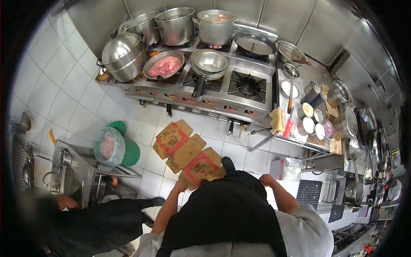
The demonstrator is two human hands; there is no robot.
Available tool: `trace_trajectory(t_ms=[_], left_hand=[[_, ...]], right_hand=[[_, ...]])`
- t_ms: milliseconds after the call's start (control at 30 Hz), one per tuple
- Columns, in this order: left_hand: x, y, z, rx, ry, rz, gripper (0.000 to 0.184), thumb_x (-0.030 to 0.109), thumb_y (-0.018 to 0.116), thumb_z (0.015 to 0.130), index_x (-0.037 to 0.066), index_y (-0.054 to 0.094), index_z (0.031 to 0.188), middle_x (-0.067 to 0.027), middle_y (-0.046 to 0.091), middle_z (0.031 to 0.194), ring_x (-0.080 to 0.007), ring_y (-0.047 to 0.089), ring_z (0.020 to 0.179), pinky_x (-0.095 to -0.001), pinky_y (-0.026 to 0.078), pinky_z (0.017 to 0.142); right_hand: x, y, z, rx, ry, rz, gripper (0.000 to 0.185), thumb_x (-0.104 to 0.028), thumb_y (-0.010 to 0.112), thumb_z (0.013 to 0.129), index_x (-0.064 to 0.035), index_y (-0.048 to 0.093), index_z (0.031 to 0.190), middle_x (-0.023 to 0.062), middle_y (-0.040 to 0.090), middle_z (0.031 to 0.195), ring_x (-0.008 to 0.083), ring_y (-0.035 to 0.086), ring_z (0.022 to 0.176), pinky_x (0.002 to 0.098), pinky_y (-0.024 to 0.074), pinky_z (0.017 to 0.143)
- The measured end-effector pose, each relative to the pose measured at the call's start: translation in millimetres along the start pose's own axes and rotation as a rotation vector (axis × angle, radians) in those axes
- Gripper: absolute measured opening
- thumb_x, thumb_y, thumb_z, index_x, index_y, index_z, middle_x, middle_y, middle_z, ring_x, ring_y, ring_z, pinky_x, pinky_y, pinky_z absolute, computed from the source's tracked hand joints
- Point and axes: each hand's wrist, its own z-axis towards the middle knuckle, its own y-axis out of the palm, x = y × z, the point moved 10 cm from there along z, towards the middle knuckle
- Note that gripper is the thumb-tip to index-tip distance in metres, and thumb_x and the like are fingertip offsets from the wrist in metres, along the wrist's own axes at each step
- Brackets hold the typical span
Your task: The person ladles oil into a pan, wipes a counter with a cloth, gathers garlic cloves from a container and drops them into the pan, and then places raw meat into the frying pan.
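Note:
My left hand [180, 185] hangs low beside my black apron [227, 205]; in the view it borders a flattened cardboard box [188, 154] lying on the floor. Its fingers are too small to make out. On the other side of the apron, my right hand [266, 180] hangs with its fingers curled in, and nothing shows in it. My dark shoe [228, 164] is at the cardboard's right edge. Ahead stands a steel stove [188, 100] with a pan of raw meat [165, 66] and a pan with stacked steel bowls [209, 62].
Large pots [174, 28] stand along the stove's back; a burner flame shows under one pot [215, 30]. A green bin [130, 152] with a lined tub is on the left, near a co-worker [98, 218] by the sink [70, 171]. To the right, a side table [299, 141] bears containers and a ladle.

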Motion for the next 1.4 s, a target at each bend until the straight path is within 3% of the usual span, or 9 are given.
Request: trace_trajectory(t_ms=[333, 433, 600, 633, 733, 767, 933, 1100, 1400], left_hand=[[71.9, 30.4, -90.9, -0.174, 0.301, 0.736, 0.027, 0.026, 0.058, 0.082, 0.002, 0.063, 0.093, -0.0218, 0.065, 0.081, -0.0372, 0.065, 0.076, -0.0441, 0.053, 0.068], [69.2, 18.7, -125.8, -0.054, 0.179, 0.518, 0.025, 0.024, 0.054, 0.084, 0.003, 0.063, 0.094, -0.0211, 0.065, 0.081, -0.0399, 0.063, 0.082, -0.0467, 0.051, 0.074], [-19.4, 27.1, -104.2, -0.096, -0.237, 0.167, 0.027, 0.028, 0.054, 0.086, 0.004, 0.061, 0.095, -0.0175, 0.066, 0.082, -0.0318, 0.066, 0.070, -0.0432, 0.054, 0.060], [-57.8, 38.4, -95.6, -0.098, -0.451, -0.070, 0.028, 0.030, 0.054, 0.087, 0.004, 0.061, 0.095, -0.0165, 0.066, 0.081, -0.0298, 0.066, 0.067, -0.0423, 0.054, 0.057], [-70.7, 55.5, -53.7, -0.203, 0.125, 0.503, 0.035, 0.034, 0.054, 0.089, 0.000, 0.059, 0.095, -0.0139, 0.065, 0.077, -0.0244, 0.064, 0.058, -0.0385, 0.054, 0.048], [-73.0, 34.1, -72.1, -0.048, -0.409, -0.158, 0.035, 0.033, 0.057, 0.088, -0.001, 0.058, 0.096, -0.0113, 0.063, 0.073, -0.0215, 0.062, 0.056, -0.0371, 0.052, 0.046], [30.6, -15.5, -93.6, 0.176, -0.291, -0.177, 0.032, 0.031, 0.066, 0.084, 0.001, 0.060, 0.093, -0.0116, 0.064, 0.072, -0.0179, 0.061, 0.055, -0.0321, 0.051, 0.045], [41.1, -23.1, -93.0, 0.249, -0.313, -0.299, 0.034, 0.032, 0.064, 0.086, 0.000, 0.061, 0.096, -0.0117, 0.065, 0.076, -0.0195, 0.062, 0.059, -0.0324, 0.052, 0.049], [5.0, 1.8, -115.5, 0.408, -0.580, -0.956, 0.028, 0.029, 0.059, 0.090, 0.003, 0.059, 0.102, -0.0067, 0.061, 0.075, -0.0172, 0.057, 0.057, -0.0315, 0.049, 0.048]], right_hand=[[26.3, -15.1, 24.4, 0.131, 0.250, 0.424, 0.016, -0.028, 0.064, 0.070, -0.0138, 0.064, 0.077, 0.0105, 0.066, 0.077, 0.0338, 0.064, 0.076, 0.0438, 0.0518, 0.064], [11.1, 8.0, 46.0, -0.053, 0.018, -0.108, 0.023, -0.029, 0.064, 0.071, -0.0162, 0.070, 0.090, 0.0136, 0.067, 0.086, 0.0321, 0.065, 0.084, 0.0412, 0.0526, 0.074], [62.5, -22.1, 57.7, 0.266, 0.300, 0.535, 0.021, -0.031, 0.063, 0.080, -0.0144, 0.070, 0.091, 0.0154, 0.068, 0.084, 0.0324, 0.066, 0.083, 0.0408, 0.0522, 0.073], [70.1, -54.2, 53.8, 0.356, 0.442, 0.575, 0.024, -0.032, 0.064, 0.080, -0.0113, 0.068, 0.092, 0.0156, 0.068, 0.082, 0.0315, 0.066, 0.078, 0.0400, 0.0525, 0.071], [60.0, -188.7, 75.6, 0.637, 0.490, 0.850, 0.032, -0.027, 0.068, 0.079, -0.0036, 0.063, 0.099, 0.0159, 0.066, 0.074, 0.0240, 0.066, 0.060, 0.0363, 0.0520, 0.063], [46.1, -244.9, 82.4, 0.673, 0.488, 0.844, 0.033, -0.025, 0.067, 0.079, -0.0048, 0.062, 0.105, 0.0164, 0.067, 0.074, 0.0236, 0.066, 0.062, 0.0364, 0.0523, 0.063], [64.2, -435.4, 202.2, 0.880, 0.295, 0.792, 0.048, -0.023, 0.065, 0.080, -0.0068, 0.052, 0.123, 0.0229, 0.066, 0.093, 0.0377, 0.063, 0.092, 0.0431, 0.0491, 0.080], [93.6, -574.3, 289.8, 1.161, 0.238, 0.532, 0.047, -0.019, 0.062, 0.080, -0.0064, 0.049, 0.124, 0.0218, 0.065, 0.079, 0.0387, 0.064, 0.077, 0.0456, 0.0496, 0.070], [160.3, -610.5, 409.2, 0.690, 0.285, 0.261, 0.028, -0.017, 0.056, 0.082, -0.0057, 0.061, 0.106, 0.0237, 0.065, 0.095, 0.0374, 0.063, 0.092, 0.0470, 0.0497, 0.079]])
